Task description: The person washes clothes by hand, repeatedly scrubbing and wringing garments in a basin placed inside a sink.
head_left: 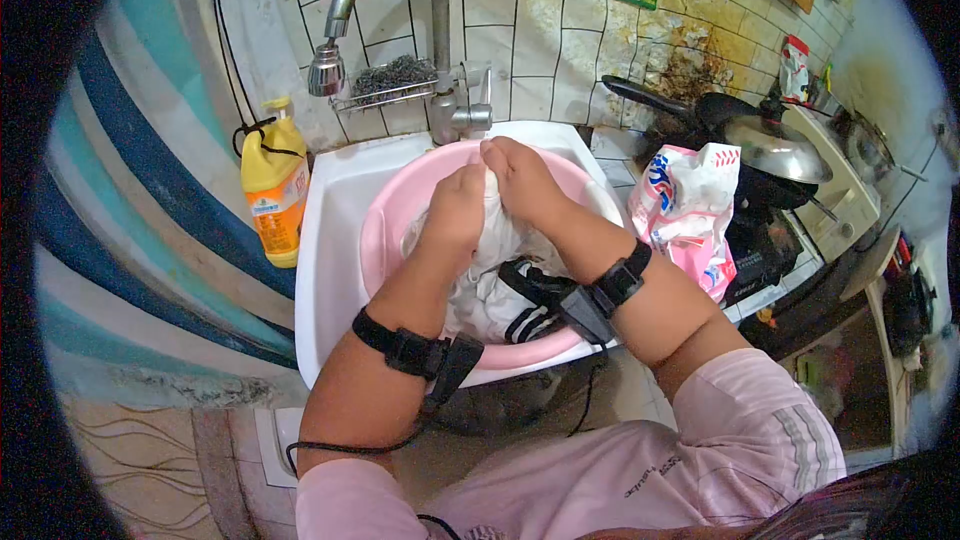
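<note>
A pink basin (376,233) sits in the white sink (325,240), holding wet white cloth (480,302) with a black part and white stripes. Over the basin's far side, my left hand (456,208) is closed on a bunched piece of the white cloth. My right hand (520,180) grips the same cloth close beside it, its fingers wrapped round the upper end. The two hands are nearly touching, and the cloth hangs down between them into the basin. Dark bands with small boxes are strapped round both forearms.
A curved metal faucet (440,40) rises behind the basin, beside a wire rack (385,95) with a steel scourer. A yellow bottle (275,190) stands left of the sink. On the right are a pink and white bag (690,205), a lidded pan (775,150) and a stove.
</note>
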A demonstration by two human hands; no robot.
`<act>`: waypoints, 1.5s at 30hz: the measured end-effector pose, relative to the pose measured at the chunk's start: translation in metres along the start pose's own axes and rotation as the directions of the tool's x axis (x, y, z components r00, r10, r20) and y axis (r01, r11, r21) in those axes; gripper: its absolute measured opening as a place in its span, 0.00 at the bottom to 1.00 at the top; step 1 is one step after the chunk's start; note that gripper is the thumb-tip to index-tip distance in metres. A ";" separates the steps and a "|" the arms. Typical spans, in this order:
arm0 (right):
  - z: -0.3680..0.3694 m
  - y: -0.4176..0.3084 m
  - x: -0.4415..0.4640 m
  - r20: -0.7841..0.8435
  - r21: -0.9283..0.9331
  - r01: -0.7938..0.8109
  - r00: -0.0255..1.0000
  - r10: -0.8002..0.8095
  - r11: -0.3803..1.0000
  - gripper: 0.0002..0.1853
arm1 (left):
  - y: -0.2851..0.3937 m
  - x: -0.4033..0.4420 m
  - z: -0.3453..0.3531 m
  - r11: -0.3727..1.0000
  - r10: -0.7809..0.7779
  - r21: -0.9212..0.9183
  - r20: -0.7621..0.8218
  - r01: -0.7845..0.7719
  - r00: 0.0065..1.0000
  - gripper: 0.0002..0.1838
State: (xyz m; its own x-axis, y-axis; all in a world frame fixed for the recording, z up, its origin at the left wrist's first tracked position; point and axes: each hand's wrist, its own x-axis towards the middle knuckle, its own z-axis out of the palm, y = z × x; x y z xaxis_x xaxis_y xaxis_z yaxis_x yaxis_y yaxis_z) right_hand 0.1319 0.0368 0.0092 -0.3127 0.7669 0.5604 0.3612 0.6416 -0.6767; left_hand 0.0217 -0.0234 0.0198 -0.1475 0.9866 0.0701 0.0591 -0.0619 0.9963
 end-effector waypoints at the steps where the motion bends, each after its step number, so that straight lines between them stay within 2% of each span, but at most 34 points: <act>1: 0.000 0.001 0.001 -0.004 0.002 0.000 1.000 0.000 1.000 0.22 | -0.001 0.000 0.001 0.995 0.085 0.057 0.036 -0.087 0.996 0.29; 3: 0.001 0.000 0.003 0.004 -0.052 -0.091 0.996 0.092 0.994 0.22 | -0.004 0.006 0.003 0.997 0.058 0.043 -0.010 -0.058 0.998 0.29; 4: 0.000 -0.003 0.000 -0.001 -0.051 -0.093 0.996 0.093 0.994 0.22 | -0.005 0.008 0.003 0.999 0.030 0.026 -0.058 -0.028 0.998 0.28; 5: 0.000 -0.007 -0.005 0.063 -0.079 -0.036 0.997 0.041 0.996 0.22 | -0.006 0.008 0.001 0.999 0.031 0.029 -0.056 -0.030 0.998 0.28; 6: -0.001 -0.017 -0.009 0.130 -0.104 0.023 0.991 -0.009 0.994 0.22 | 0.002 0.004 -0.002 0.999 -0.038 -0.029 -0.071 0.036 0.997 0.29; 7: -0.003 -0.031 -0.012 0.133 -0.103 0.025 0.991 -0.011 0.994 0.22 | 0.005 0.002 -0.005 0.991 -0.109 -0.091 -0.084 0.101 0.991 0.29; 9: -0.006 -0.053 -0.016 0.192 -0.200 -0.011 0.980 0.050 0.980 0.22 | -0.019 0.017 -0.005 0.984 -0.106 -0.150 -0.049 0.098 0.993 0.29; 10: -0.004 -0.045 -0.014 0.196 -0.200 -0.009 0.979 0.049 0.980 0.22 | -0.022 0.020 -0.005 0.974 -0.099 -0.203 -0.007 0.096 0.995 0.30; 11: -0.001 -0.028 -0.009 0.104 -0.201 -0.027 0.993 0.049 0.979 0.21 | -0.026 0.020 -0.005 0.974 -0.100 -0.204 -0.007 0.096 0.995 0.30; 12: 0.001 -0.013 -0.005 0.009 -0.200 -0.045 0.999 0.048 0.979 0.21 | -0.023 0.015 -0.003 1.000 0.013 -0.002 -0.022 -0.013 1.000 0.30; 13: 0.002 -0.005 -0.003 0.007 -0.199 -0.044 0.999 0.046 0.979 0.21 | -0.021 0.013 -0.002 0.971 0.128 0.203 -0.013 -0.123 0.992 0.30; 14: 0.003 0.003 -0.001 -0.014 -0.180 -0.032 0.999 0.030 0.983 0.21 | -0.030 0.021 0.000 0.927 0.255 0.290 -0.030 -0.236 0.966 0.31; 15: 0.002 -0.001 0.000 -0.033 -0.162 -0.021 0.999 0.016 0.987 0.21 | -0.029 0.023 0.000 0.927 0.256 0.292 -0.029 -0.237 0.966 0.31; 17: 0.005 -0.010 -0.007 -0.006 -0.163 -0.037 0.999 0.036 0.986 0.18 | -0.028 0.026 -0.001 0.998 0.000 -0.059 -0.034 -0.002 0.999 0.30; 18: 0.006 -0.022 -0.012 0.022 -0.165 -0.050 0.998 0.055 0.985 0.15 | -0.031 0.030 -0.005 0.998 -0.002 -0.055 -0.033 0.000 0.999 0.30; 20: 0.003 -0.042 -0.019 0.071 -0.141 0.005 0.997 0.005 0.990 0.16 | -0.039 0.039 -0.016 0.941 -0.117 -0.312 0.076 0.135 0.990 0.28; 21: 0.003 -0.046 -0.021 0.118 -0.114 0.059 0.992 -0.046 0.992 0.16 | -0.028 0.029 -0.013 0.940 -0.120 -0.313 0.075 0.138 0.990 0.28; 23: 0.004 -0.025 -0.011 0.065 -0.114 0.024 0.998 -0.016 0.993 0.18 | 0.005 0.000 -0.002 1.000 -0.023 -0.006 -0.109 0.023 0.994 0.27; 24: 0.004 -0.014 -0.006 0.011 -0.113 -0.007 1.000 0.008 0.994 0.19 | 0.002 -0.001 0.000 1.000 -0.025 -0.008 -0.108 0.024 0.994 0.27; 26: 0.003 0.001 -0.002 0.001 -0.110 -0.054 0.999 0.054 0.993 0.19 | -0.009 0.005 0.005 0.993 0.108 -0.052 -0.038 -0.110 0.993 0.26; 27: 0.003 0.004 -0.001 -0.008 -0.104 -0.101 0.995 0.101 0.989 0.20 | -0.014 0.011 0.005 0.992 0.112 -0.047 -0.033 -0.114 0.993 0.26; 30: 0.000 -0.011 -0.007 0.034 -0.143 -0.084 0.995 0.090 0.986 0.20 | -0.028 0.025 -0.003 0.994 0.099 -0.038 0.018 -0.098 0.995 0.25; 32: 0.000 -0.029 -0.013 0.073 -0.157 -0.047 0.996 0.059 0.987 0.20 | -0.031 0.028 -0.008 0.977 -0.097 -0.190 0.007 0.097 0.995 0.28; 33: -0.001 -0.041 -0.018 0.100 -0.148 0.031 0.995 -0.017 0.988 0.19 | -0.028 0.027 -0.011 0.977 -0.099 -0.190 0.007 0.098 0.995 0.28; 34: 0.000 -0.046 -0.021 0.128 -0.137 0.109 0.987 -0.091 0.985 0.18 | -0.025 0.025 -0.014 0.992 -0.051 -0.113 0.058 0.058 0.997 0.28; 35: 0.000 -0.039 -0.017 0.132 -0.137 0.109 0.987 -0.091 0.985 0.18 | -0.022 0.024 -0.016 0.999 -0.008 -0.037 0.113 0.012 0.994 0.28; 37: 0.002 -0.012 -0.006 0.024 -0.056 -0.035 0.999 0.036 0.998 0.15 | -0.019 0.019 -0.008 0.996 -0.046 -0.074 0.084 0.052 0.995 0.27; 39: 0.005 0.000 -0.003 -0.051 -0.019 0.022 0.998 -0.023 1.000 0.16 | -0.009 0.014 -0.005 0.992 -0.070 -0.100 0.062 0.076 0.996 0.27; 41: -0.001 0.007 0.000 -0.122 0.018 0.045 0.992 -0.043 0.999 0.16 | 0.000 0.003 -0.004 0.983 0.155 0.086 0.067 -0.160 0.986 0.24; 42: -0.004 0.005 0.000 -0.127 0.018 0.040 0.991 -0.037 0.999 0.16 | -0.003 0.003 -0.004 0.983 0.153 0.088 0.074 -0.159 0.986 0.24; 44: -0.008 0.001 -0.001 -0.160 0.101 -0.003 0.987 0.019 0.995 0.16 | -0.014 0.004 -0.008 0.924 0.348 -0.190 0.054 -0.333 0.936 0.21; 45: -0.006 0.004 0.000 -0.160 0.103 -0.006 0.987 0.023 0.995 0.16 | -0.017 0.010 -0.010 0.925 0.345 -0.189 0.056 -0.329 0.937 0.21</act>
State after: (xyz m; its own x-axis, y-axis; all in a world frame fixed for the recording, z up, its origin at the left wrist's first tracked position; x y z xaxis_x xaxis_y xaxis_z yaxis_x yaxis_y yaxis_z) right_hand 0.1388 0.0393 0.0094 -0.1597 0.7731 0.6139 0.2709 0.6323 -0.7258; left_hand 0.0094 -0.0140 0.0044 -0.0626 0.9115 0.4064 -0.0831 -0.4106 0.9080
